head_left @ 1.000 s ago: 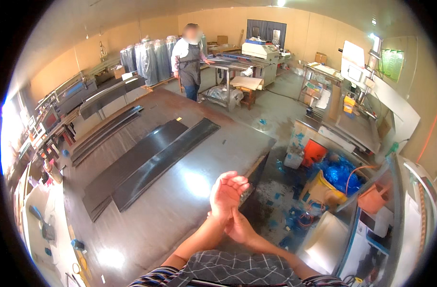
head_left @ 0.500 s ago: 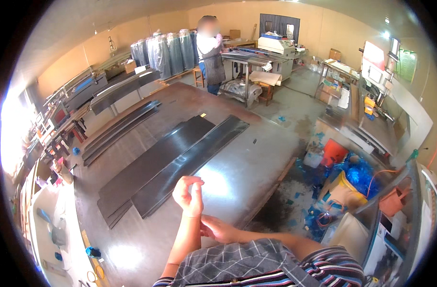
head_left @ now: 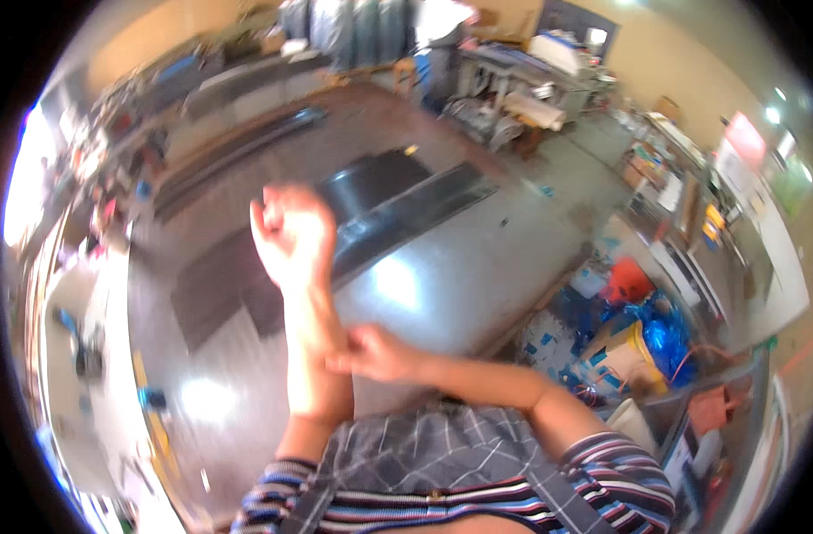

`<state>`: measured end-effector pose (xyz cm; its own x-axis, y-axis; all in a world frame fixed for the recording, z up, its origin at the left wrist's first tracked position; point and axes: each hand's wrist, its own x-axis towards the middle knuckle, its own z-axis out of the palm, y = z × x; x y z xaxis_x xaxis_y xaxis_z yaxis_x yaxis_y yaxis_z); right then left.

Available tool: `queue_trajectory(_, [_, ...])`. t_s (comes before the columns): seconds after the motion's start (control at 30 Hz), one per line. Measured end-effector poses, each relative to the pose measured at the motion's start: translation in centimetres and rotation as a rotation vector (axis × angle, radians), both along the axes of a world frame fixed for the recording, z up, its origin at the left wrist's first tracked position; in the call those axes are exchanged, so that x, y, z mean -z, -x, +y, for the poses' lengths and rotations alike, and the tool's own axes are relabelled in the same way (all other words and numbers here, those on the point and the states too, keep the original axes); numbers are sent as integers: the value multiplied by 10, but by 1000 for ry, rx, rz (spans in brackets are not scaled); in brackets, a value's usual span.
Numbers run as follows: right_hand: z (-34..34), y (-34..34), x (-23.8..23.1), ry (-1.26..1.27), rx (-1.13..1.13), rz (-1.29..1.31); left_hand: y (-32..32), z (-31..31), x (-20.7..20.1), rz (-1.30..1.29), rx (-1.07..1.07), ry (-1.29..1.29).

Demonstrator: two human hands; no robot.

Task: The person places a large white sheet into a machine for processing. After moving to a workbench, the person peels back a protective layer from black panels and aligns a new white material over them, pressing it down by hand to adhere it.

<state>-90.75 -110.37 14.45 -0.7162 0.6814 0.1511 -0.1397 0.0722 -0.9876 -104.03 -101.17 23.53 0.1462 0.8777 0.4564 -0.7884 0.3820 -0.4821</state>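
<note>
My left hand [head_left: 295,233] is raised over the metal-topped table [head_left: 451,285], fingers curled in toward the palm, with nothing seen in them. Against my left forearm [head_left: 315,356], below the wrist, my right hand [head_left: 380,354] presses with its fingers bent around the edge. Behind the left hand lie long dark sheets, one a glossy strip [head_left: 415,218] and others a flat matte stack [head_left: 224,294]. My left hand and forearm hide part of them. Motion blurs the picture.
More dark strips [head_left: 246,151] lie along the table's far left. To the right stand a yellow-rimmed bin [head_left: 629,351], blue plastic film [head_left: 666,334] and a red container [head_left: 629,280], with blue scraps on the floor. Another person [head_left: 437,67] stands at a far bench.
My left forearm has risen and stretched forward and left. My right hand, earlier near the left wrist, now touches farther down the forearm. The view has tilted and shifted.
</note>
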Motion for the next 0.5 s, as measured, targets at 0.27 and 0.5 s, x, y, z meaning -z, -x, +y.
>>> queue_trajectory(0.27, [-3, 3, -97, -979, 378, 26, 48, -82, -105, -560, -294, -1174])
queue_trajectory(0.5, [-29, 56, -128, -1086, 202, 159, 66, -126, -95, -515, -341, -1519])
